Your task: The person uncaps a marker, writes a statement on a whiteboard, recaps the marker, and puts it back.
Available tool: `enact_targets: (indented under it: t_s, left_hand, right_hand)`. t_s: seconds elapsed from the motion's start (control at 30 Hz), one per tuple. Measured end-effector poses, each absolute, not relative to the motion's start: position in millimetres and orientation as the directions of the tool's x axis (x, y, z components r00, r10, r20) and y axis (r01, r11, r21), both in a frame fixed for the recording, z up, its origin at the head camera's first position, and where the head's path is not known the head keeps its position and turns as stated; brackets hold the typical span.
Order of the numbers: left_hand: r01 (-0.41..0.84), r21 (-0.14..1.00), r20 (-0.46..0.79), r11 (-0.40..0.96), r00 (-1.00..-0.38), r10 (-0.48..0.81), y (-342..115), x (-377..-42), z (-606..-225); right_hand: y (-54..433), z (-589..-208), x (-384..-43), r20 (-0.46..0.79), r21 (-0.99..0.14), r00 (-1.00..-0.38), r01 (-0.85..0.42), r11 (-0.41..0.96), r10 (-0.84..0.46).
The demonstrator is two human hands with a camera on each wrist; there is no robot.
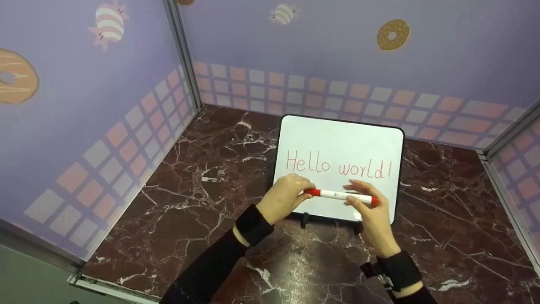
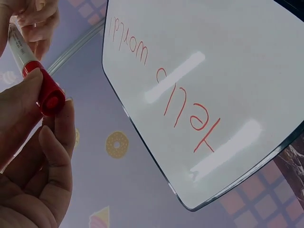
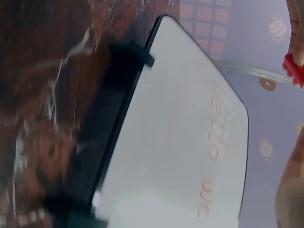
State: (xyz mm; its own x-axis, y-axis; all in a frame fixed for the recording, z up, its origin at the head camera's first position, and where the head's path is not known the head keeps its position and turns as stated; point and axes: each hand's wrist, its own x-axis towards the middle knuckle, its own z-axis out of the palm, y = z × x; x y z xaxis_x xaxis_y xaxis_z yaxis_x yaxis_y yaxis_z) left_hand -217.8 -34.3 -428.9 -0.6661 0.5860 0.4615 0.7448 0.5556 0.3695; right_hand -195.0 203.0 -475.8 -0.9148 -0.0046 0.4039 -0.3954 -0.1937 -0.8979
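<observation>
A white marker (image 1: 331, 194) with a red cap and a red end lies crosswise between both hands, in front of the whiteboard (image 1: 341, 137). My left hand (image 1: 283, 197) pinches the red cap (image 2: 49, 92) between thumb and fingers, as the left wrist view shows up close. Toward the marker's other end, my right hand (image 1: 375, 215) holds the white barrel with its thumb against it. Red handwriting (image 1: 308, 162) on the board reads "Hello world!". Only part of the right hand and the red cap (image 3: 294, 70) show in the right wrist view.
Small black stand feet (image 1: 304, 219) prop the board's lower edge on a dark red marbled tabletop (image 1: 190, 211). Purple panels with sweets and checks enclose the left, back and right; a metal corner post (image 1: 183, 55) stands at the back left.
</observation>
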Motion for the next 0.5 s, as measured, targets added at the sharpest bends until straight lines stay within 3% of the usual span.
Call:
enact_targets:
  t_s: [0.1,0.23,0.37,0.5]
  left_hand:
    - [0.731,0.362,0.462,0.579,-0.68,0.57,-35.0,-219.1,-428.5]
    - [0.711,0.34,0.456,0.615,-0.697,0.553,-34.4,-219.1,-428.7]
    - [0.709,0.326,0.45,0.626,-0.698,0.556,-31.8,-217.9,-427.6]
    - [0.716,0.318,0.447,0.621,-0.691,0.568,-28.8,-216.8,-426.0]
  right_hand:
    - [212.0,-471.2,-197.6,0.615,-0.776,-0.789,-0.605,0.177,-0.001]
    - [211.0,-464.0,-198.7,0.831,-0.323,-0.521,-0.737,0.593,-0.194]
    - [202.1,-460.0,-200.3,0.856,-0.014,-0.364,-0.727,0.686,-0.368]
    - [195.4,-459.5,-201.6,0.87,0.104,-0.283,-0.696,0.711,-0.404]
